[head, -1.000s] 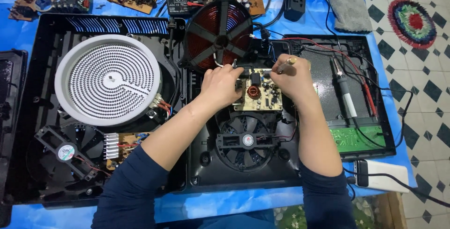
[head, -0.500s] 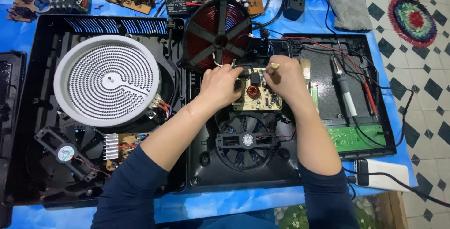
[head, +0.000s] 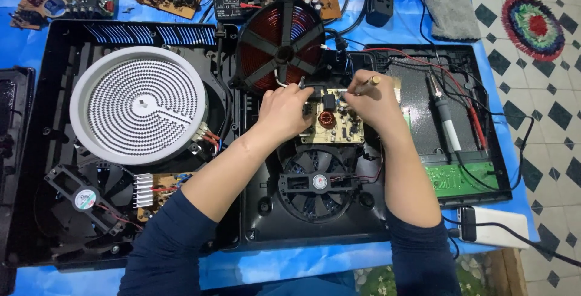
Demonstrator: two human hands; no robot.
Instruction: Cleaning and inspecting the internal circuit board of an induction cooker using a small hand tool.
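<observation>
While pressed against the left edge of the small beige circuit board at the middle of the open black cooker housing, left hand with fingers curled, fingertips touching the board's upper left corner. Right hand closed around a slim brass-tipped tool, tip at the board's top edge. Red copper coil just above, black fan just below, white round heating element toward the housing's left side.

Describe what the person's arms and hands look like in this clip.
Both hands, left and right, are bare with no gloves. Dark navy sleeves are pushed up to about the elbows, leaving the forearms uncovered. No watch or bracelet shows; whether a ring is worn cannot be told.
</observation>
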